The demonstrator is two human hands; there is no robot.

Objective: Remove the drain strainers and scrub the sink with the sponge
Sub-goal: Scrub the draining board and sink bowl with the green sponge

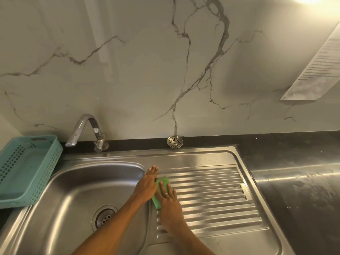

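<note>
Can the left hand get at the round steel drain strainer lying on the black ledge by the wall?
Probably yes: the left hand rests flat beside the green sponge, and nothing stands between it and the strainer.

dim warm light from upper right; glare streaks on sink; edges bowed, perhaps slightly soft.

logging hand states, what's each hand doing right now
Left hand: open, fingers straight, flat on the sink edge beside the sponge.
Right hand: open, straight fingers pressing the sponge onto the drainboard.
</note>
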